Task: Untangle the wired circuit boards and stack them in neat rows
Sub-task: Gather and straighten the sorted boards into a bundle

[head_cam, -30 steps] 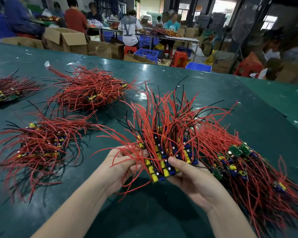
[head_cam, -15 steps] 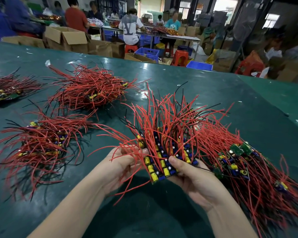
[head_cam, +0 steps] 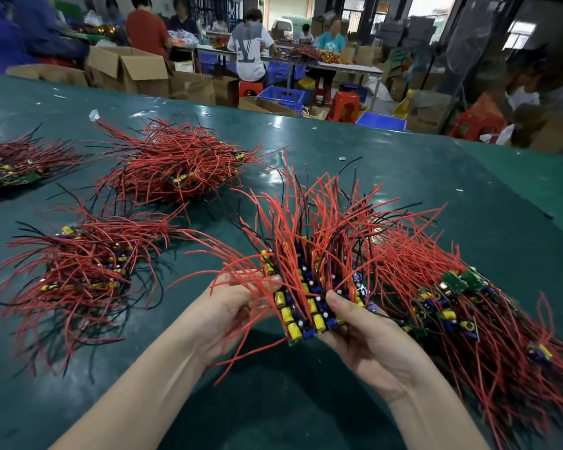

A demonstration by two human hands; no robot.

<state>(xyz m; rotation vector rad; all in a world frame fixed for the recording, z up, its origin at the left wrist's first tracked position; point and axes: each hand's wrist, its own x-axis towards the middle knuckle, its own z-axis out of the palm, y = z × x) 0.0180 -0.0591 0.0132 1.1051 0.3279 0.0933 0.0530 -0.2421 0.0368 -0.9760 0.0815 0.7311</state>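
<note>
Both hands, left (head_cam: 231,306) and right (head_cam: 368,336), clamp fingers on the boards (head_cam: 306,306): light, stiff edges grip best, wires (head_cam: 309,222) snag.

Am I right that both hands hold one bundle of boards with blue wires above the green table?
Not quite: the head view shows red wires, with some black, not blue. Both the left hand and right hand do hold one bundle of boards above the green table.

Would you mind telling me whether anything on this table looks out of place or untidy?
A small white scrap lies loose on the green table, beside the far bundle. The pile at the right is jumbled, its boards lying at different angles.
</note>
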